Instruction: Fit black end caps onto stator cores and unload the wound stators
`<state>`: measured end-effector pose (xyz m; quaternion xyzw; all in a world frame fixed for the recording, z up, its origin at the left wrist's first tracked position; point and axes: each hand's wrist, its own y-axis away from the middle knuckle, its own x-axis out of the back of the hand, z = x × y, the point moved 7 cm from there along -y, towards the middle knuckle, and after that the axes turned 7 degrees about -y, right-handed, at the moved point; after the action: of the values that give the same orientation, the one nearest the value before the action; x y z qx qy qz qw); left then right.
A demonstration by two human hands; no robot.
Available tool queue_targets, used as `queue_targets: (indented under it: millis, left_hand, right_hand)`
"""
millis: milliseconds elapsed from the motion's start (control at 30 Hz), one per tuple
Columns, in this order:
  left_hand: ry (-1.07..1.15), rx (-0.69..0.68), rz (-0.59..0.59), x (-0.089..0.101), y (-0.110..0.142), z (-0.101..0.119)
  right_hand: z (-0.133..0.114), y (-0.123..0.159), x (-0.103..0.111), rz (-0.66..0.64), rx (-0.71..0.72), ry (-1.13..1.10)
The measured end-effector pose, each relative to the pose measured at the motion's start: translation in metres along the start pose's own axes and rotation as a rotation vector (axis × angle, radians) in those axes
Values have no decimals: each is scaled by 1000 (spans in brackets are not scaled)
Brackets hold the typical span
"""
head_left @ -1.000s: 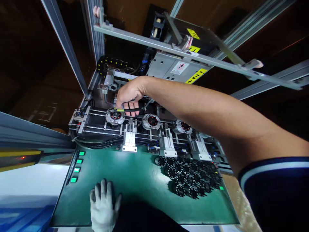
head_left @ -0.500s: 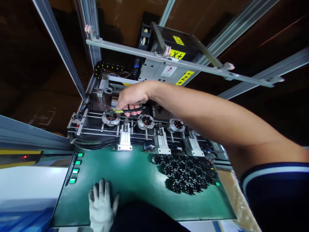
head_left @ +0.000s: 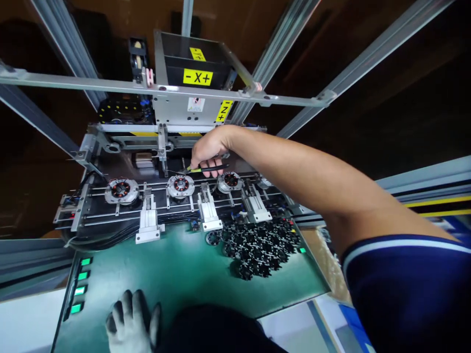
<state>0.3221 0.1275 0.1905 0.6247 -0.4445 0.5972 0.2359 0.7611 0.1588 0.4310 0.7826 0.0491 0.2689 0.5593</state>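
Note:
My bare right hand point(head_left: 210, 151) is closed around pliers point(head_left: 208, 169) with black and yellow handles. The jaws point left, just above the rear edge of the middle round motor stator point(head_left: 181, 184), which shows copper windings in a silvery holder. To its left sits another wound stator point(head_left: 122, 189); a third one point(head_left: 230, 181) lies right below my right hand. My left hand point(head_left: 131, 323), in a pale glove with dark fingertips, rests with fingers spread on the green tabletop point(head_left: 162, 269), holding nothing.
Several black stator parts point(head_left: 259, 247) are massed on the right of the tabletop. Clamp blocks point(head_left: 149, 220) stand before the holders. Lit green buttons point(head_left: 83, 276) line the left edge. A metal crossbar point(head_left: 221, 94) spans above my right arm, before the machine head point(head_left: 172, 105).
My right hand has moved the pliers from the leftmost stator to the one right of it. The view has swung right; my left hand still lies flat on the tabletop.

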Motion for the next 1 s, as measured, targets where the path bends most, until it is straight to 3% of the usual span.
queue_targets:
  millis: [333,567,767,1000]
  left_hand:
    - [-4,-28,-95,-7,1,-2]
    - [67,39,-141,-15,8,-6]
    - [190,-117,-135,-23,16,4]
    - [215,-112,-143,-27,18,4]
  right_hand:
    - [7,-22,0,-41,51,-92]
    - [8,-21,1,-3,-13,-112]
    - [7,-19,1,-22,15,-87]
    - [11,-19,-3,-2,2,-98]
